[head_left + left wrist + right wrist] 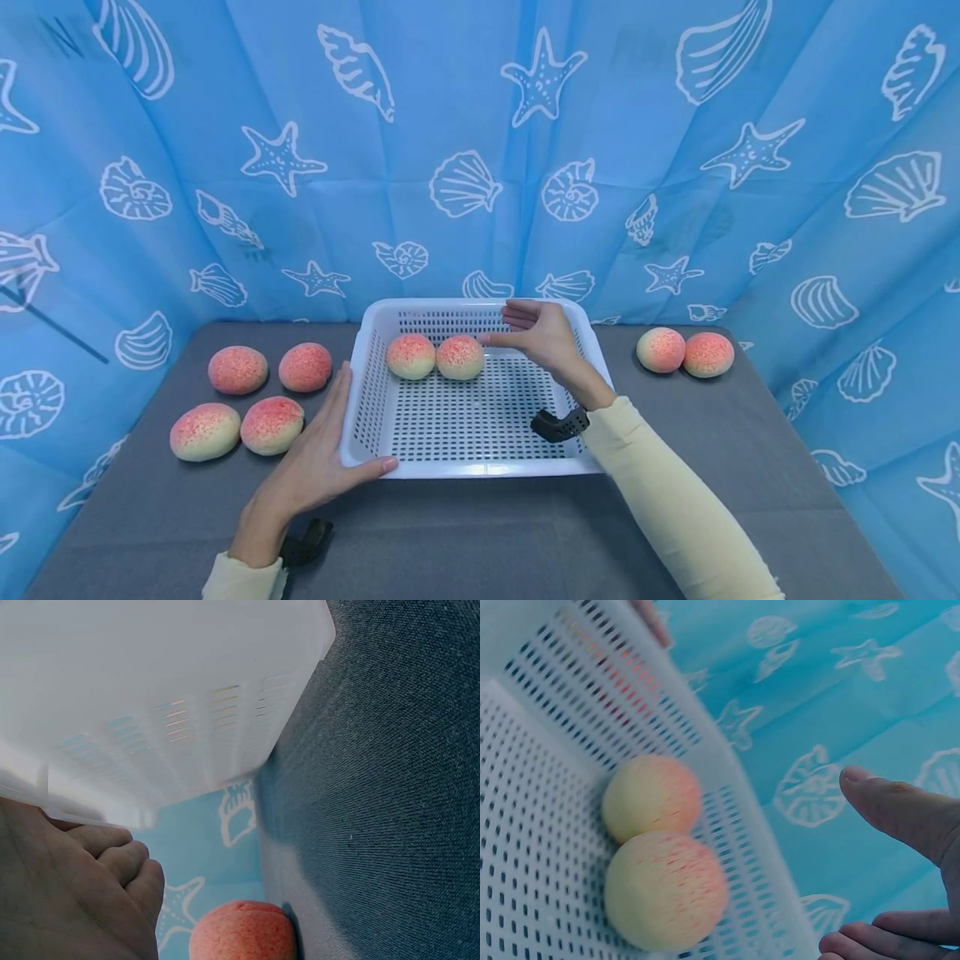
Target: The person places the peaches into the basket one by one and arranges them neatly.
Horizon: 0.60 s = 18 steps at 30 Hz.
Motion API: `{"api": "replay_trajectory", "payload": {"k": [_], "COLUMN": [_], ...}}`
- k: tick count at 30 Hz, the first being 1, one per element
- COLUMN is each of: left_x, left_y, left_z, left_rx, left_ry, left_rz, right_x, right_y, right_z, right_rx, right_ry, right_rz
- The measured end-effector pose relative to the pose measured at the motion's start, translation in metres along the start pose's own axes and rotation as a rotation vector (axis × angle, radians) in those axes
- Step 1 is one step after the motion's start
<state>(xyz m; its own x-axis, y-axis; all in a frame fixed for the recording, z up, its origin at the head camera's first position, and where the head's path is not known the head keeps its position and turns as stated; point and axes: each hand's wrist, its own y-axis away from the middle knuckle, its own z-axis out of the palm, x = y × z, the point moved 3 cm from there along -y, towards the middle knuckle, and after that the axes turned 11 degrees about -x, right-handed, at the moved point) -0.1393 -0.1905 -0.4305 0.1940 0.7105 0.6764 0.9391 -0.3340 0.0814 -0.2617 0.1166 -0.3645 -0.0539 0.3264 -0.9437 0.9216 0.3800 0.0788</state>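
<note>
A white plastic basket [480, 471] with slotted walls stands on the grey cloth. Inside it, a left peach [411, 357] and a right peach [460, 357] sit side by side near the back left, pink on top and cream below. My right hand [546, 333] hovers over the basket's back right part, thumb and fingers spread apart with nothing between them. Its thumb points toward the right peach; the right wrist view shows a gap between hand and peaches. My left hand [318, 454] rests against the basket's left side, fingers straight, thumb along the front rim.
Several loose peaches [272, 425] lie left of the basket, close to my left hand. Two more peaches [661, 350] touch each other on the right of the grey tabletop [480, 542]. Behind hangs a blue curtain [480, 242] printed with shells and starfish.
</note>
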Motion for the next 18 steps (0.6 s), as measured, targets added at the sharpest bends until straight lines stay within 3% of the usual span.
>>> {"api": "replay_trajectory", "payload": {"k": [8, 18], "left_x": [-0.001, -0.001], "left_y": [0.000, -0.001], "left_z": [0.001, 0.001], "left_rx": [-0.001, 0.003], "left_ry": [-0.004, 0.000], "left_rz": [-0.002, 0.004], "right_x": [-0.006, 0.003], "right_y": [0.035, 0.077], "right_z": [-0.014, -0.024], "right_rx": [0.029, 0.092], "right_ry": [-0.116, -0.211], "right_rz": [-0.086, -0.186]}}
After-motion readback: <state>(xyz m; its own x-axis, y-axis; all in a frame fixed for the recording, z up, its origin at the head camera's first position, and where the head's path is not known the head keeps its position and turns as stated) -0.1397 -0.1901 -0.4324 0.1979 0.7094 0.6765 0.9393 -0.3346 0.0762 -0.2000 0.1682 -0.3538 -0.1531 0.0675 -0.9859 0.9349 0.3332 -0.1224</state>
